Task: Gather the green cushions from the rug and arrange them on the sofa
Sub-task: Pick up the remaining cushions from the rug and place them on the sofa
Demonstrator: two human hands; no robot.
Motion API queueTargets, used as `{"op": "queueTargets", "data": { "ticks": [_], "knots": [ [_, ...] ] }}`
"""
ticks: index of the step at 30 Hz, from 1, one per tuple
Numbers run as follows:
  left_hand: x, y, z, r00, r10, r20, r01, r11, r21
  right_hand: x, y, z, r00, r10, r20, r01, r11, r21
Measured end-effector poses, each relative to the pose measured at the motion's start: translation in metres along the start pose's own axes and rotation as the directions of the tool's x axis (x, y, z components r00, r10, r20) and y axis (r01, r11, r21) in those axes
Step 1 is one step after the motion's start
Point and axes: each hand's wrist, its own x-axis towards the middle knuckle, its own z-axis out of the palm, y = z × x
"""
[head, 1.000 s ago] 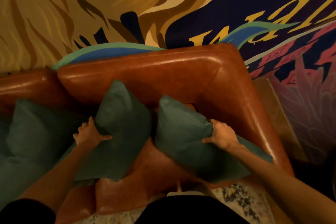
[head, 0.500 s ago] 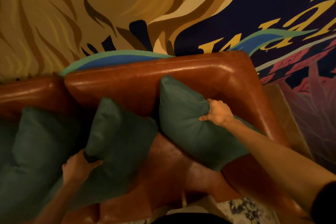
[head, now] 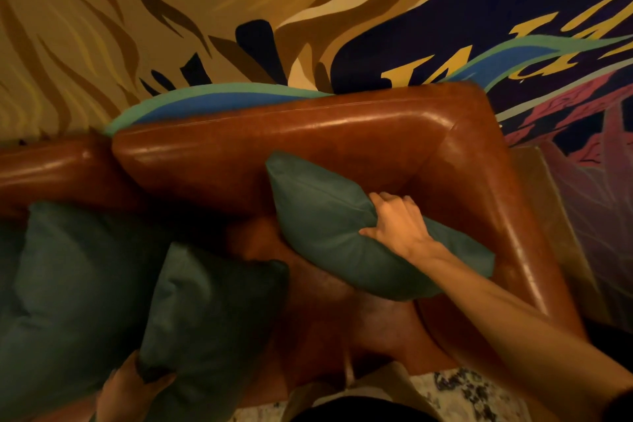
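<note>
Your right hand (head: 399, 226) closes its fingers over the upper edge of a green cushion (head: 329, 226), bunching the fabric there and pressing it into the corner of the brown leather sofa (head: 308, 147), where the backrest meets the right armrest (head: 496, 216). That cushion stands tilted, its top corner leaning on the backrest and its lower end spread over the seat beside the armrest; its cover is a dull teal-green, plain, with a seam along the edge and soft creases around your grip. Your left hand (head: 133, 390), low at the frame's edge, pinches the bottom corner of a second green cushion (head: 212, 315), fingers wrapped around it. This one lies on the seat to the left of the first, apart from it, with bare leather showing between them. Behind and left of it a third green cushion (head: 75, 277) rests against the backrest, touching the second; further green fabric at the far left edge is too cut off to tell apart. The sofa holds all three cushions. Behind it rises a painted wall mural (head: 239, 10) in tan, navy and yellow, and a patterned rug (head: 479, 394) shows at the bottom by your legs.
</note>
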Motion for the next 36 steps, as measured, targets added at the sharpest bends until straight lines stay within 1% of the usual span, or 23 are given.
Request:
{"op": "queueTargets", "data": {
  "ticks": [2,4,6,7,8,9,10,11,13,14,17,19,20,22,23,24,25,27,30,31,33,34,36],
  "knots": [
    [-0.005,0.019,-0.002,0.999,-0.049,0.007,0.049,0.999,-0.007,0.005,-0.002,-0.002,1.0,-0.003,-0.016,0.002,1.0,-0.01],
    [0.003,0.027,-0.006,0.998,-0.062,-0.013,0.062,0.998,0.025,0.012,-0.001,-0.003,1.0,0.014,-0.028,-0.015,1.0,-0.021],
    [0.026,0.017,-0.002,0.995,-0.093,0.029,0.087,0.984,0.156,0.02,0.01,0.0,0.993,0.115,0.036,-0.115,0.993,0.006],
    [0.052,-0.004,0.004,0.993,-0.114,0.014,0.11,0.976,0.189,0.022,0.018,0.003,0.977,0.189,0.101,-0.193,0.981,0.032],
    [0.065,-0.019,0.008,0.997,-0.081,-0.005,0.08,0.977,0.198,0.023,0.027,0.008,0.953,0.253,0.169,-0.266,0.963,0.054],
    [0.06,-0.015,0.005,1.0,-0.024,-0.007,0.025,0.981,0.193,0.023,0.036,0.013,0.928,0.297,0.225,-0.319,0.945,0.069],
    [0.043,-0.008,-0.001,0.999,0.031,-0.014,-0.028,0.986,0.165,0.024,0.043,0.017,0.911,0.318,0.261,-0.349,0.933,0.082],
    [0.028,0.004,-0.009,0.999,0.045,-0.024,-0.043,0.994,0.102,0.025,0.049,0.019,0.907,0.322,0.272,-0.358,0.929,0.095],
    [0.012,0.016,-0.017,1.0,0.002,0.026,-0.003,1.0,0.029,0.029,0.056,0.017,0.918,0.304,0.254,-0.339,0.935,0.103],
    [0.009,0.02,-0.019,0.999,0.019,0.049,-0.02,1.0,0.023,0.031,0.058,0.015,0.925,0.295,0.241,-0.325,0.94,0.099],
    [0.01,0.027,-0.02,0.988,0.137,0.071,-0.14,0.99,0.031,0.029,0.063,0.011,0.931,0.294,0.216,-0.321,0.942,0.102],
    [0.006,0.034,-0.021,0.973,0.193,0.125,-0.202,0.977,0.07,0.018,0.061,0.012,0.95,0.278,0.14,-0.294,0.949,0.114],
    [0.005,0.036,-0.021,0.966,0.224,0.132,-0.238,0.966,0.101,0.011,0.058,0.012,0.965,0.253,0.068,-0.26,0.958,0.124],
    [-0.006,0.039,-0.018,0.955,0.268,0.127,-0.285,0.948,0.144,-0.006,0.047,0.013,0.984,0.155,-0.086,-0.14,0.977,0.158],
    [-0.011,0.039,-0.015,0.952,0.286,0.108,-0.301,0.94,0.16,-0.014,0.038,0.014,0.987,0.096,-0.131,-0.071,0.98,0.185],
    [-0.017,0.039,-0.01,0.945,0.314,0.088,-0.325,0.929,0.179,-0.023,0.028,0.016,0.989,0.039,-0.143,-0.006,0.975,0.222],
    [-0.024,0.04,-0.006,0.932,0.357,0.066,-0.363,0.91,0.199,-0.03,0.015,0.018,0.991,-0.011,-0.135,0.047,0.962,0.269],
    [-0.036,0.039,0.005,0.882,0.47,0.041,-0.463,0.844,0.27,-0.044,-0.01,0.022,0.995,-0.056,-0.078,0.083,0.912,0.402],
    [-0.042,0.039,0.023,0.748,0.663,0.036,-0.631,0.692,0.351,-0.061,-0.055,0.032,0.993,-0.102,0.057,0.05,0.809,0.585],
    [-0.043,0.044,0.029,0.704,0.709,0.048,-0.673,0.644,0.364,-0.067,-0.07,0.038,0.985,-0.108,0.136,-0.003,0.776,0.631],
    [-0.051,0.06,0.046,0.607,0.792,0.072,-0.741,0.531,0.41,-0.077,-0.092,0.053,0.944,-0.081,0.32,-0.175,0.699,0.693],
    [-0.057,0.07,0.056,0.573,0.813,0.103,-0.757,0.477,0.446,-0.081,-0.095,0.063,0.928,-0.049,0.37,-0.242,0.677,0.696],
    [-0.066,0.088,0.075,0.554,0.817,0.161,-0.758,0.416,0.502,-0.087,-0.083,0.081,0.923,0.038,0.384,-0.301,0.692,0.656]
  ]
}}
